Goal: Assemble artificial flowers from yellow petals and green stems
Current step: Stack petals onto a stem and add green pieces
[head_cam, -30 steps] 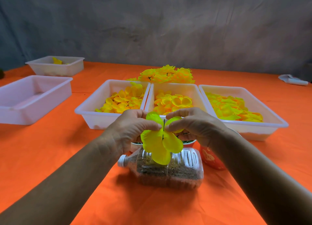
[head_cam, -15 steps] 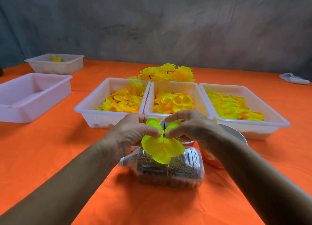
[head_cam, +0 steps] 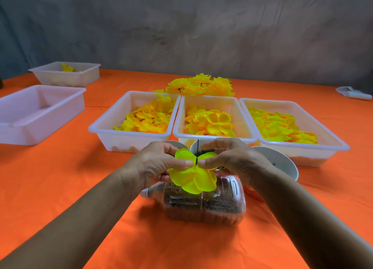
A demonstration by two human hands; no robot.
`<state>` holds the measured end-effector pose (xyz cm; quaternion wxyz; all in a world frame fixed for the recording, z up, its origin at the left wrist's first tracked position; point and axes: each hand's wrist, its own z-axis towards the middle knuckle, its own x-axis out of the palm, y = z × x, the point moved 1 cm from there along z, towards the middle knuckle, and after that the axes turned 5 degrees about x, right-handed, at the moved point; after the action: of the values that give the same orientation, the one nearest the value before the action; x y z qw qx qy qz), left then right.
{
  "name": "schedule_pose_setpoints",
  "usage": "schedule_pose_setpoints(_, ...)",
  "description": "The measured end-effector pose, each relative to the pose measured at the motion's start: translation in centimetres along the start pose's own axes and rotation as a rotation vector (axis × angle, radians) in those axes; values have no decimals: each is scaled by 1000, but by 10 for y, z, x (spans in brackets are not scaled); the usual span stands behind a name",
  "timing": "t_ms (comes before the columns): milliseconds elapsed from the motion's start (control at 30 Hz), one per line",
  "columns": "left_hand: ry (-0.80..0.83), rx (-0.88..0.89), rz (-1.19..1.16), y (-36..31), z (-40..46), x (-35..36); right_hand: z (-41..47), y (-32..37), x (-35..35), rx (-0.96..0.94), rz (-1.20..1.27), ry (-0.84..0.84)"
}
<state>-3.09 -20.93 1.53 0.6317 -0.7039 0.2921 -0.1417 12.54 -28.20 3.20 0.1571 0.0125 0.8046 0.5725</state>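
Your left hand (head_cam: 155, 166) and right hand (head_cam: 232, 157) meet over the middle of the orange-covered table (head_cam: 60, 188), both pinching the same bright yellow fabric petal layer (head_cam: 191, 174) with the thumb tips nearly touching at its centre. The thin dark green wire stem (head_cam: 197, 153) rises through that centre between your thumbs, which suggests you hold from both sides so the petal stays square while it slides along the stem. You work right above the clear plastic bottle lying on its side with brown fill (head_cam: 203, 202) (likely a stand for stems, though I cannot tell).

The three white plastic trays of loose yellow petals (head_cam: 210, 119) sit side by side just beyond your hands, within easy reach for the next layer. Finished yellow flowers (head_cam: 199, 86) are heaped behind them, out of the working space. A white bowl (head_cam: 280, 161) sits partly hidden behind your right hand, and two more white trays (head_cam: 40, 111) stand well apart on the left.
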Motion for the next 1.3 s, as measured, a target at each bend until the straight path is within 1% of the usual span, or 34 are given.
schedule_pose_setpoints(67,-62,105,67,0,-1,-1,-1,-3,0,-47,1,-26)
schedule_pose_setpoints(133,-123,271,155,-3,-5,0,-3,-4,0,-79,1,-50)
schedule_pose_setpoints(200,-151,445,264,-5,-9,0,-5,-3,1,-97,-7,-55)
schedule_pose_setpoints(267,-112,578,344,-9,-11,1,-6,-1,2,-113,-30,-51)
schedule_pose_setpoints(333,-46,640,345,-8,-12,3,-6,-1,2,-125,-36,-53)
schedule_pose_setpoints(433,-26,630,314,-5,-11,5,-6,-1,1,-115,-23,-43)
schedule_pose_setpoints(633,-57,628,243,1,-5,6,-4,-4,-2,-71,-65,-47)
schedule_pose_setpoints(800,-39,642,232,7,0,6,-3,-6,-4,-6,17,28)
schedule_pose_setpoints(933,-13,678,240,13,4,5,-4,-5,-6,-21,15,55)
schedule_pose_setpoints(1067,46,631,201,11,10,2,-3,-4,-6,-44,-5,55)
schedule_pose_setpoints(1167,116,618,169,9,12,2,1,-7,-9,-77,-7,-5)
schedule_pose_setpoints(1300,145,632,124,8,15,3,7,-10,-23,-172,-22,-191)
